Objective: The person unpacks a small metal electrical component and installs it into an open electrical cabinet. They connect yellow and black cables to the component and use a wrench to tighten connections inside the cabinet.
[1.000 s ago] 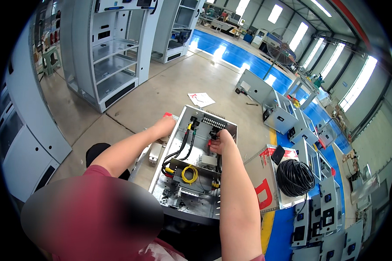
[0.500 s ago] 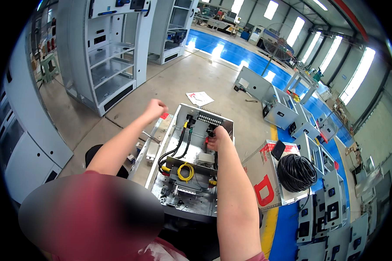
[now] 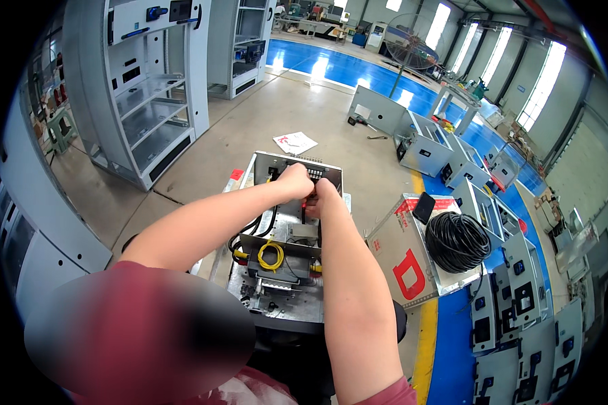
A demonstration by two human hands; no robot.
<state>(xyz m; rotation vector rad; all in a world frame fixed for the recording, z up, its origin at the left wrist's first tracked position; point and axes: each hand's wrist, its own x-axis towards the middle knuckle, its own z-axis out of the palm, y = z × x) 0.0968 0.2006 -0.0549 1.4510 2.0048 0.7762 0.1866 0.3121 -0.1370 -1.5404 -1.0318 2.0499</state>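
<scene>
Both my hands meet inside an open metal electrical box [image 3: 258,162], near its far end. My left hand [image 3: 296,182] is closed, fingertips bent down beside the white terminal strip [image 3: 314,173]; what they pinch is hidden. My right hand [image 3: 325,196] curls in by the right wall, its fingers beside a cable's red sleeve [image 3: 304,204]; its grip is too small to make out. Black cables [image 3: 250,229] run along the box's left side. A coil of yellow wire [image 3: 271,256] lies on the crosswise plate in the middle, and loose small hardware is scattered on the near floor of the box.
A carton [image 3: 385,250] stands to the right, with a coil of black cable [image 3: 458,243] and a dark phone-like object [image 3: 423,207] on top. Grey cabinets [image 3: 142,101] rise at the left. Several smaller enclosures [image 3: 425,145] line the right. A printed sheet [image 3: 295,142] lies beyond the box.
My left hand has moved right, from beyond the box's left edge to beside my right hand inside it. My right hand stays in the far right corner. The whole view has shifted slightly.
</scene>
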